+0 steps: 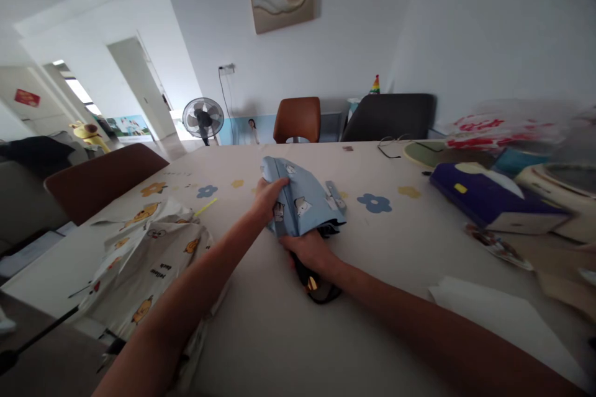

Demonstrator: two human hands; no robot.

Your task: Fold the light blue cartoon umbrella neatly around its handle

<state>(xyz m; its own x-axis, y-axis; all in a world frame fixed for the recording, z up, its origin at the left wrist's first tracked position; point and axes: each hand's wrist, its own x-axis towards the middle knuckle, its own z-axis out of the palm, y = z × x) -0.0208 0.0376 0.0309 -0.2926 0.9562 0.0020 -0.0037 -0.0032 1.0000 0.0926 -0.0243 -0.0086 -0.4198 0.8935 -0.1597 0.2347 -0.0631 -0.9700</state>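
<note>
A light blue folding umbrella [307, 189] with cartoon animal prints is held above the table in front of me, its canopy loosely gathered. My left hand [270, 197] is closed on the left side of the cloth, thumb lying on top. Lower down, my right hand [305, 249] is wrapped around the umbrella near its black handle, and the fingers' undersides are hidden. A dark strap loop [323, 293] hangs below that hand. The closing strap [334, 193] sticks out at the right. Beside my left forearm lies a cream umbrella [162, 254] with yellow duck prints, loose and crumpled.
The white table [372, 335] has flower patterns. To the right are a purple tissue box [493, 195], a white sheet [503, 310], a plastic bag [507, 127] and a jar [563, 189]. Glasses [391, 147] lie at the back. Chairs [297, 119] and a fan [203, 118] stand beyond.
</note>
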